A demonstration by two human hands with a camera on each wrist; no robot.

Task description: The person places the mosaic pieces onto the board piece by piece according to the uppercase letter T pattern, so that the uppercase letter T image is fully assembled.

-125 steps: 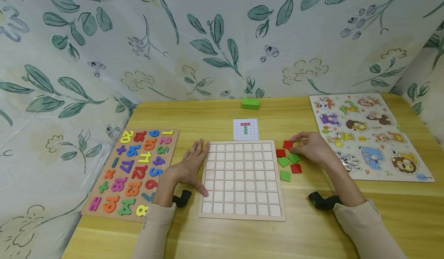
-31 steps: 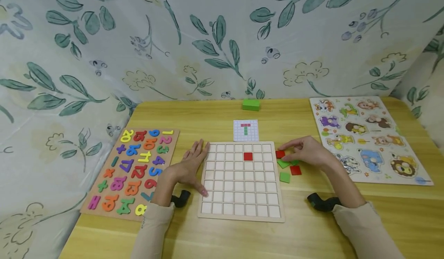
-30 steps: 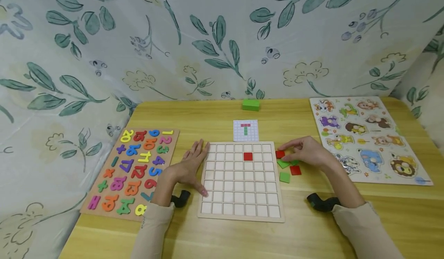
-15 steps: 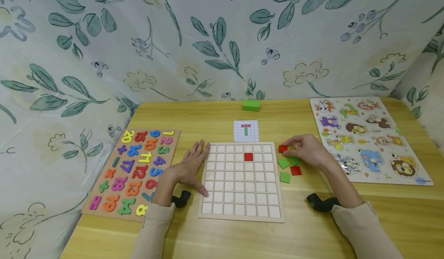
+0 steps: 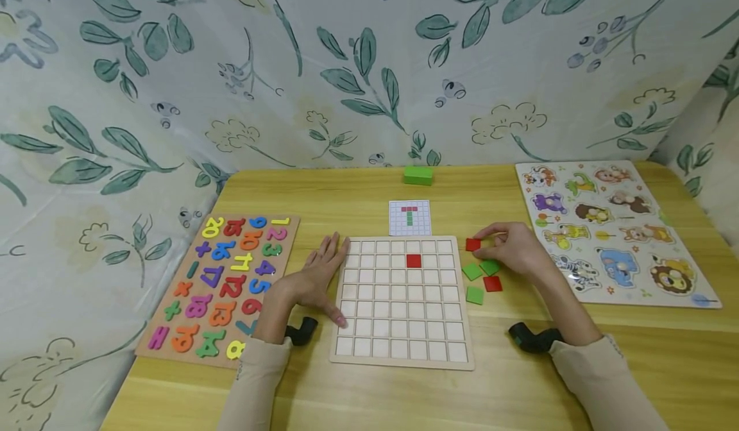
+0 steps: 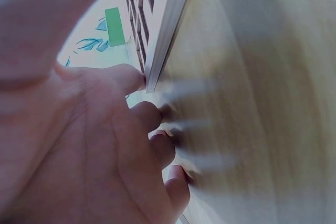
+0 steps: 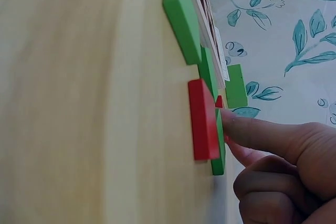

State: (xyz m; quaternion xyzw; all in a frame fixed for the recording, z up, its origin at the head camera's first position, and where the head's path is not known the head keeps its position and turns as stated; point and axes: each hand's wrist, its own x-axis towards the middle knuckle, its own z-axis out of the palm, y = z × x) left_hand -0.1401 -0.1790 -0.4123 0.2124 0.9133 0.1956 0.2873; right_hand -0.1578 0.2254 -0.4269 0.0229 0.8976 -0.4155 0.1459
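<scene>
In the head view a wooden grid board (image 5: pixel 381 293) lies before me, with one red square tile (image 5: pixel 413 261) in its second row. My left hand (image 5: pixel 308 283) is spread along the board's left side, thumb on the frame and fingertips at its edge. Right of the board, my right hand (image 5: pixel 514 248) pinches another red square tile (image 5: pixel 473 244) between thumb and index finger. Close below it lie three green tiles (image 5: pixel 471 271) and a third red tile (image 5: pixel 492 283). In the right wrist view the hand's finger mostly hides the held tile behind the green and red tiles (image 7: pixel 203 121).
Behind the board lies a pattern card (image 5: pixel 409 218) with a red and green T. A green block (image 5: pixel 417 175) stands farther back. At left is a number puzzle board (image 5: pixel 222 290); at right, an animal puzzle board (image 5: pixel 629 251). A patterned cloth (image 5: pixel 369 65) hangs behind the table.
A red tile has gone from the right hand into the board's second row. The right hand has since taken a second red tile and drawn it slightly back and right. The left hand stays put.
</scene>
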